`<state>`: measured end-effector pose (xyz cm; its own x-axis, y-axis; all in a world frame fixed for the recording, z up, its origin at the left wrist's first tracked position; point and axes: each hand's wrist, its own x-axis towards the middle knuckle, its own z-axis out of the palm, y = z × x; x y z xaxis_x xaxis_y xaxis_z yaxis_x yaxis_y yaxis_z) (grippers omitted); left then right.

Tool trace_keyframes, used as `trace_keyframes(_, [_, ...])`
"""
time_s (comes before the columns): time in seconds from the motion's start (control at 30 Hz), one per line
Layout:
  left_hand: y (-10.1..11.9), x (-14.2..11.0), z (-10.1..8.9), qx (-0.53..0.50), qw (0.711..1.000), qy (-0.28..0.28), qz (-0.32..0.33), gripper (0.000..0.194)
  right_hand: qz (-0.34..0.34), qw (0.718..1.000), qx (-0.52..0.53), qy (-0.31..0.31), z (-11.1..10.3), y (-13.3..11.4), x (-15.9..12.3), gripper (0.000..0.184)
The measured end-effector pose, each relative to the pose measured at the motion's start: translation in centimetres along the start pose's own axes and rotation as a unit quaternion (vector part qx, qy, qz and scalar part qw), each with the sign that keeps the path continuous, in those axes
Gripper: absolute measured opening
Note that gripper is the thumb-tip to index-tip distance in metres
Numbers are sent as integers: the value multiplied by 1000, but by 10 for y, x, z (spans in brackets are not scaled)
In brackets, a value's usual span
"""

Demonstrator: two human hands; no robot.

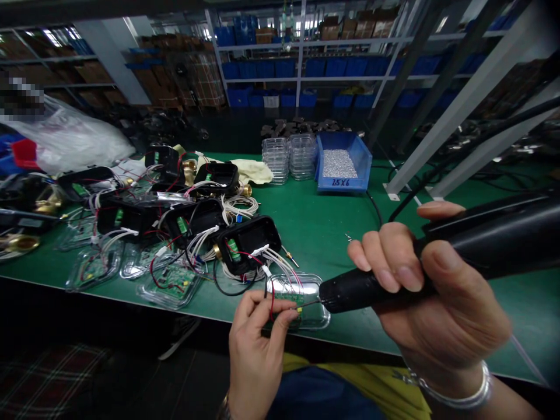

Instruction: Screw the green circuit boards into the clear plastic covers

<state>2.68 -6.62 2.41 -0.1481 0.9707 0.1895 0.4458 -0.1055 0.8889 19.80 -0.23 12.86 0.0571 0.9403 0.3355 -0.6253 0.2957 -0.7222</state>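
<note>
My right hand [437,291] is wrapped round a black electric screwdriver [350,290], whose thin bit points left. At the bit's tip, my left hand [258,344] pinches thumb and fingers together; what lies between them is too small to make out. Just beyond and below these fingertips is a clear plastic cover [321,315] with a green circuit board [284,300] in it. Red, white and black wires run from the board to an open black housing [249,245] holding a green cylindrical part [234,249]. Small silvery pieces [348,237] show beside my right fingers.
More black housings [126,219] with wires, brass fittings and boards in clear covers [170,283] crowd the left. Stacked clear covers [275,160] stand at the back, beside a blue bin [343,184] of small metal pieces. A slanted metal post [437,122] rises at right.
</note>
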Motion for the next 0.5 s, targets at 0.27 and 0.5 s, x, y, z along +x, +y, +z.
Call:
trace_keyframes(0.27, [3,5,-5,19,999,-27,33,7,-22,999,-18,-35,1,2,-2,21])
trace_keyframes(0.5, [-2,5,-4,69,994,-58,54,58,-54,996,-56,46,-3,-17,1,22])
